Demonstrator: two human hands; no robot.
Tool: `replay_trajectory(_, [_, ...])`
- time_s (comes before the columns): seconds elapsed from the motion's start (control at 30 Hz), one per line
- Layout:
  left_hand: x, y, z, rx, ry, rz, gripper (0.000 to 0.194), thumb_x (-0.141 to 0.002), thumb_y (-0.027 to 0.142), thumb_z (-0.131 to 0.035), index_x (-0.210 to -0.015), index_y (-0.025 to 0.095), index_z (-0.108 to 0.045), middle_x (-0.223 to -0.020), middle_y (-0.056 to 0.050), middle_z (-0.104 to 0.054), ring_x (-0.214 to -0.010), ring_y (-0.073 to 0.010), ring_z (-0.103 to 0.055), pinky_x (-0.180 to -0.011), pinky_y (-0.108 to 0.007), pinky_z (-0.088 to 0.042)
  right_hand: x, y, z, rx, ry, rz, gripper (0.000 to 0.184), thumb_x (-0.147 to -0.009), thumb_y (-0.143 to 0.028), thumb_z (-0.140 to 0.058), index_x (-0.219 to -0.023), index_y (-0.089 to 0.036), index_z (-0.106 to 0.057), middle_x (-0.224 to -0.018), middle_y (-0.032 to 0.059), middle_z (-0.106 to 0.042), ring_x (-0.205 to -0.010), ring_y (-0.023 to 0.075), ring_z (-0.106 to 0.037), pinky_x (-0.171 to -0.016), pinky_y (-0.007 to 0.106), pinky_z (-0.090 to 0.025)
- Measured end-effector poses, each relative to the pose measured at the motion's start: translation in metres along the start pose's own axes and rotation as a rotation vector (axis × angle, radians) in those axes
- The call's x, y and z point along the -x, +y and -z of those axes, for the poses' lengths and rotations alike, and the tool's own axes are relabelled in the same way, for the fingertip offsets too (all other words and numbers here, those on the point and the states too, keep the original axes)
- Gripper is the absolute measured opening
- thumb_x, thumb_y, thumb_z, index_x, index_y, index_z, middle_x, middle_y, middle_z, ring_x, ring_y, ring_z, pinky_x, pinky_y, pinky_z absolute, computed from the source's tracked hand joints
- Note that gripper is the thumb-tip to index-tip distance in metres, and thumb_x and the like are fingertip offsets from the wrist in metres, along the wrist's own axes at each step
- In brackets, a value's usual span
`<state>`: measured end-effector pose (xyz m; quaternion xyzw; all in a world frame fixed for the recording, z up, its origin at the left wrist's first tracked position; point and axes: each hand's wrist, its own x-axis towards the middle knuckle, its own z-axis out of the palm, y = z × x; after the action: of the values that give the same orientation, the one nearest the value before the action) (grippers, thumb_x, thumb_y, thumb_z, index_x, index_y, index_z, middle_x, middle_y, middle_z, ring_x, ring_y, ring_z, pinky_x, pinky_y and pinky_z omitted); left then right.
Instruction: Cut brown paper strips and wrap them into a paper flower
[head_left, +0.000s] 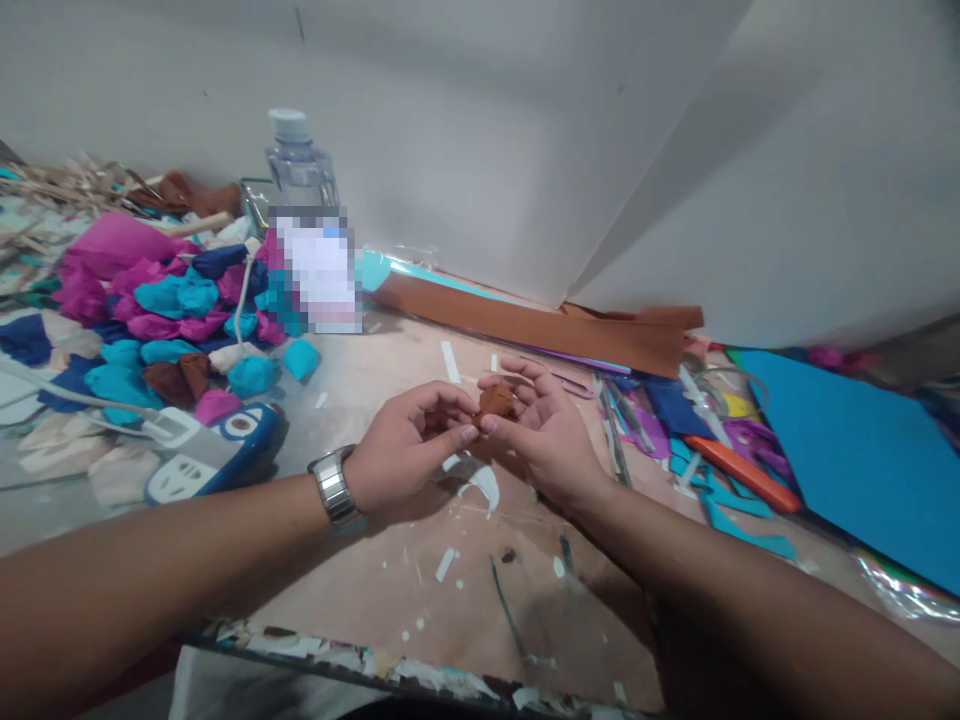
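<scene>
Between my two hands, above the middle of the table, is a small crumpled brown paper piece (496, 402). My left hand (412, 435), with a metal watch (335, 487) on its wrist, pinches the piece's left side between thumb and fingertips. On the other side, my right hand (551, 425) has its thumb against the piece and its fingers curled behind it. The back of the piece is hidden by the fingers. Under the hands a white curved paper scrap (480, 480) lies on the table.
Pink, blue and brown paper bundles (180, 296) pile up at left, beside a blue-and-white power strip (217, 455). A water bottle (301, 165) stands behind. A folded brown paper strip (525, 318) lies along the wall. To the right are an orange-handled tool (742, 473) and blue sheets (855, 450).
</scene>
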<state>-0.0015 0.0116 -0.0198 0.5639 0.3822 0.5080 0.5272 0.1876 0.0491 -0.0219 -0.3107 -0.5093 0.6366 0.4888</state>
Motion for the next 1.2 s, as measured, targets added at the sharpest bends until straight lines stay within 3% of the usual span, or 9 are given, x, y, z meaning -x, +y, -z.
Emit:
replay_trajectory(0.17, [0.000, 0.001, -0.001, 0.024, 0.021, 0.010, 0.018, -0.091, 0.023, -0.077, -0.105, 0.016, -0.068, -0.097, -0.004, -0.073, -0.086, -0.0122, -0.072, -0.076, -0.022, -0.060, 0.002, -0.003, 0.000, -0.084, -0.034, -0.088, 0.068, -0.066, -0.017, -0.096, -0.123, -0.031, -0.060, -0.112, 0.0012, -0.073, -0.092, 0.0161, -0.072, -0.079, 0.029, -0.063])
replay_trajectory(0.5, [0.000, 0.002, 0.000, -0.079, 0.005, 0.070, 0.021, -0.090, 0.028, -0.078, -0.105, 0.015, -0.071, -0.094, -0.005, -0.077, -0.075, -0.0126, -0.071, -0.065, -0.022, -0.058, 0.007, -0.002, -0.003, -0.014, 0.010, -0.013, 0.057, -0.069, -0.015, -0.094, -0.117, -0.030, -0.065, -0.106, 0.0003, -0.073, -0.094, 0.0162, -0.071, -0.081, 0.029, -0.062])
replay_trajectory(0.77, [0.002, 0.006, 0.001, -0.224, -0.010, 0.127, 0.023, -0.092, 0.039, -0.076, -0.092, 0.016, -0.077, -0.078, -0.004, -0.075, -0.062, -0.0122, -0.065, -0.056, -0.023, -0.051, 0.008, -0.003, -0.002, 0.038, -0.016, 0.018, 0.052, -0.072, -0.017, -0.092, -0.115, -0.031, -0.066, -0.106, 0.0006, -0.074, -0.092, 0.0147, -0.070, -0.079, 0.027, -0.060])
replay_trajectory(0.9, [0.002, 0.006, 0.001, -0.261, -0.039, 0.147, 0.024, -0.094, 0.040, -0.073, -0.089, 0.016, -0.075, -0.077, -0.004, -0.073, -0.066, -0.0137, -0.066, -0.058, -0.024, -0.051, 0.008, -0.003, -0.003, 0.078, -0.029, 0.030, 0.052, -0.073, -0.020, -0.092, -0.116, -0.030, -0.065, -0.106, 0.0009, -0.074, -0.092, 0.0156, -0.071, -0.081, 0.029, -0.060])
replay_trajectory(1.03, [0.003, 0.002, 0.001, -0.227, -0.010, 0.038, 0.017, -0.096, 0.029, -0.067, -0.109, 0.018, -0.067, -0.097, -0.006, -0.072, -0.084, -0.0166, -0.070, -0.075, -0.030, -0.058, 0.008, -0.001, -0.004, 0.129, -0.052, 0.081, 0.050, -0.076, -0.021, -0.090, -0.117, -0.029, -0.063, -0.105, 0.0019, -0.073, -0.095, 0.0178, -0.072, -0.086, 0.033, -0.060])
replay_trajectory(1.1, [0.003, 0.000, 0.002, -0.215, 0.025, -0.056, 0.027, -0.096, 0.024, -0.066, -0.122, 0.021, -0.059, -0.108, -0.007, -0.068, -0.095, -0.0180, -0.069, -0.084, -0.034, -0.058, 0.008, 0.003, -0.003, 0.186, -0.076, 0.104, 0.048, -0.079, -0.019, -0.086, -0.119, -0.028, -0.062, -0.105, 0.0026, -0.072, -0.098, 0.0183, -0.072, -0.090, 0.033, -0.059])
replay_trajectory(1.2, [0.002, -0.001, 0.005, -0.313, -0.015, -0.244, 0.044, -0.091, 0.023, -0.072, -0.133, 0.023, -0.057, -0.123, -0.010, -0.063, -0.111, -0.0221, -0.064, -0.097, -0.040, -0.055, 0.008, 0.009, 0.001, 0.310, -0.143, 0.095, 0.050, -0.082, -0.013, -0.079, -0.126, -0.027, -0.061, -0.107, 0.0037, -0.071, -0.101, 0.0189, -0.072, -0.090, 0.032, -0.058])
